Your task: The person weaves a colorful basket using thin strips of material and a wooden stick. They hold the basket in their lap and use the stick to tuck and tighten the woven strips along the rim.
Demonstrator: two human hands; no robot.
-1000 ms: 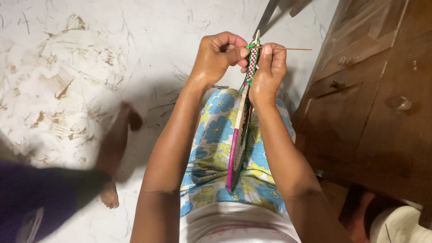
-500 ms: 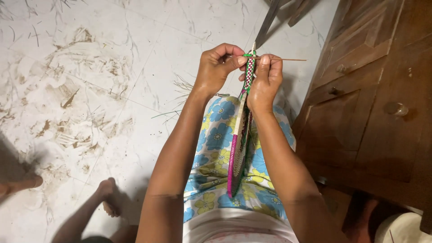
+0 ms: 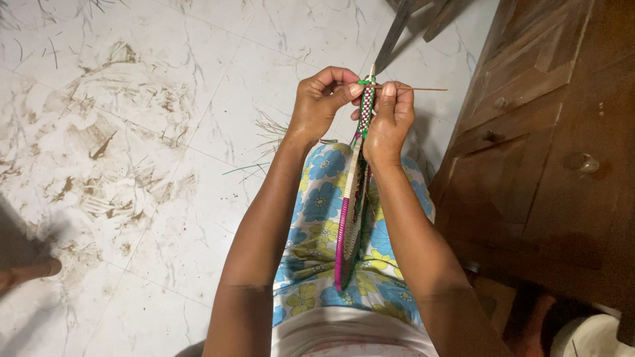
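Note:
A woven fan [image 3: 352,218], seen edge-on with a magenta, green and pale border, stands upright over my lap on the blue and yellow flowered cloth [image 3: 317,198]. My left hand [image 3: 321,100] pinches the fan's top edge from the left with thumb and fingers. On the right side of that edge my right hand [image 3: 391,119] grips the fan and holds a thin straw strip [image 3: 423,88] that sticks out to the right. A green strand crosses the edge between the two hands.
A dark wooden cabinet [image 3: 555,152] with drawer knobs stands close on the right. The white marble floor [image 3: 132,132] is smeared with dirt and has loose straw bits [image 3: 268,129]. Another person's foot [image 3: 30,272] shows at the left edge. A grey bar [image 3: 393,33] leans at the top.
The other person's leg and foot have moved off to the far left edge. My hands stay at the fan's top edge, working the strand; the view has shifted slightly.

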